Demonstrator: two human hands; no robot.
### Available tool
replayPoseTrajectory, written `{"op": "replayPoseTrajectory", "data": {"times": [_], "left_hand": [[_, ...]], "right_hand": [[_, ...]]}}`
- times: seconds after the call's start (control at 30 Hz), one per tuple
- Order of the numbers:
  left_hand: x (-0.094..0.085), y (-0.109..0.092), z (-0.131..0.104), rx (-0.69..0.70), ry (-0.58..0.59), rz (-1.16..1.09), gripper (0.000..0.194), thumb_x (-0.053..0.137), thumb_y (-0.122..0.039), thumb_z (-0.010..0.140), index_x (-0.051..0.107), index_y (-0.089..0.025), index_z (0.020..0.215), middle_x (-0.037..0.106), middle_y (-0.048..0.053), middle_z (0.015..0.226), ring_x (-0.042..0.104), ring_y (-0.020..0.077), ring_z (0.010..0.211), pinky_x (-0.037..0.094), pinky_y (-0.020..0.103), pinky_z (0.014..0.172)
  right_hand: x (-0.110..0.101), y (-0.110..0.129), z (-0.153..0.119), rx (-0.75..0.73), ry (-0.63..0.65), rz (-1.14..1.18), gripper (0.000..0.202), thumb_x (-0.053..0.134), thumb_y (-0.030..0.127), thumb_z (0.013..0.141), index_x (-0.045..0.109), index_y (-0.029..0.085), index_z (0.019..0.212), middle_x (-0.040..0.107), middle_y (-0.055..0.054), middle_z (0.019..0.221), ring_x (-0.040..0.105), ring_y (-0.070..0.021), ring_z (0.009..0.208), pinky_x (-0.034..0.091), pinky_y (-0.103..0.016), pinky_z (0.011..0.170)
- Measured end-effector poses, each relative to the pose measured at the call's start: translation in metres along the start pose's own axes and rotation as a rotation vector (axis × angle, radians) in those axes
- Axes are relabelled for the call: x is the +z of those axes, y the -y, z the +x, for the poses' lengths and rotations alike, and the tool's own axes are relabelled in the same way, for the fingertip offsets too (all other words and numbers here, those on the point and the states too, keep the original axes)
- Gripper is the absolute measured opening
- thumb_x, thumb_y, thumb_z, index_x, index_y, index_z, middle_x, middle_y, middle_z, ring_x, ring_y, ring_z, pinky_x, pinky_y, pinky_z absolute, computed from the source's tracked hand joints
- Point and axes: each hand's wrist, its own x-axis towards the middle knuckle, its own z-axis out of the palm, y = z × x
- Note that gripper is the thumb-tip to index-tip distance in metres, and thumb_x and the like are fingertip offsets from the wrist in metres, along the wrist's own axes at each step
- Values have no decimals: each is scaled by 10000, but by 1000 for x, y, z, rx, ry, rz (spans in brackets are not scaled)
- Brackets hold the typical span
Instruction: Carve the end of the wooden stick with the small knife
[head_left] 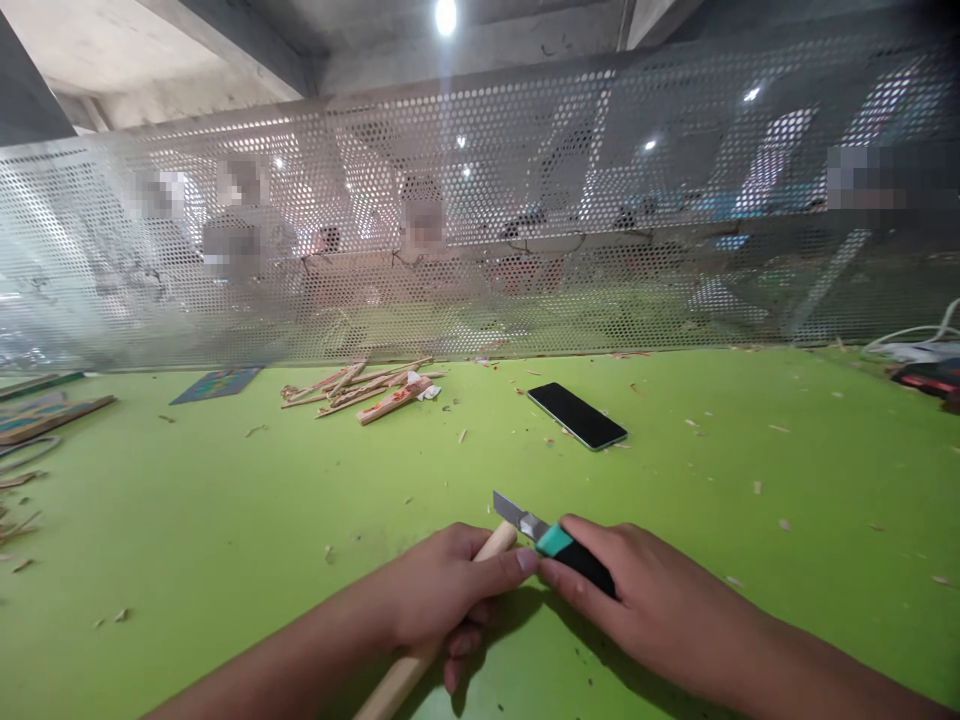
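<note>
Left hand (442, 590): clenched around a round, pale wooden stick (420, 655); thumb stretched along the top toward the stick's rounded tip.
Wooden stick: smooth, cylindrical, light tan; runs from 7 o'clock at the lower frame edge up toward 1 o'clock; tip shows just past the thumb, right beside the knife blade.
Right hand (626, 600): grasping a utility knife (559, 545), fingers wrapped over the handle, index finger and thumb pinching near its front.
Utility knife: black handle, teal collar, flat grey metal blade with slanted end; blade points to 11 o'clock and lies across the stick's tip, appears to touch it.
Hands, relation: thumb tip of the left hand meets the knife collar; both sit at 6 o'clock of the bench.
Bench (225, 520): matte bright-green surface, flat, sprinkled with small wood chips and shavings.
Phone (577, 415): thin black rectangle, glossy dark screen up, lying at 12 o'clock from the hands, well apart.
Wood offcuts (360, 388): loose heap of thin splintery slats and strips, some reddish, at 11 o'clock.
Perforated screen (480, 220): grey metal sheet with round holes along the far bench edge; blurred people behind it.
Left edge, 9 o'clock: flat wooden strips (52, 415), partly cut off.
</note>
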Motion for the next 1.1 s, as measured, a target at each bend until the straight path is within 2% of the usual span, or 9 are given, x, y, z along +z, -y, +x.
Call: {"op": "replayPoseTrajectory", "data": {"times": [0.07, 0.3, 0.47, 0.8, 1.1], "left_hand": [[-1, 1, 1, 5, 20, -23, 552, 700, -715, 782, 521, -210, 918, 412, -116, 547, 385, 49, 361, 384, 169, 329], [-3, 5, 6, 12, 17, -36, 555, 744, -694, 761, 480, -208, 815, 424, -109, 554, 404, 41, 375, 447, 177, 347], [-1, 2, 5, 18, 47, -49, 547, 791, -660, 724, 501, -205, 808, 408, -113, 537, 392, 41, 366, 397, 157, 327], [0, 2, 0, -5, -5, -26, 561, 733, -708, 755, 479, -213, 827, 408, -120, 538, 381, 38, 358, 371, 149, 323], [-3, 1, 4, -18, 60, -34, 559, 794, -663, 717, 508, -204, 860, 422, -116, 545, 413, 43, 374, 400, 150, 346]], "right_hand": [[0, 0, 0, 6, -7, 5, 422, 406, 587, 1034, 590, 230, 906, 705, -61, 805, 641, -238, 698, 345, -294, 589], [0, -1, -1, 21, -16, 66, 397, 419, 571, 1035, 599, 233, 931, 706, -51, 804, 637, -224, 692, 355, -294, 593], [1, 2, -4, -91, 42, 51, 364, 465, 552, 1027, 622, 238, 929, 705, -41, 837, 624, -223, 736, 353, -299, 625], [1, 2, -4, -34, 7, 91, 403, 423, 583, 1039, 615, 246, 931, 709, -35, 833, 642, -230, 753, 354, -300, 621], [0, 0, -7, -63, -5, 116, 350, 522, 536, 1009, 676, 231, 936, 723, -51, 842, 639, -220, 755, 408, -286, 659]]}}
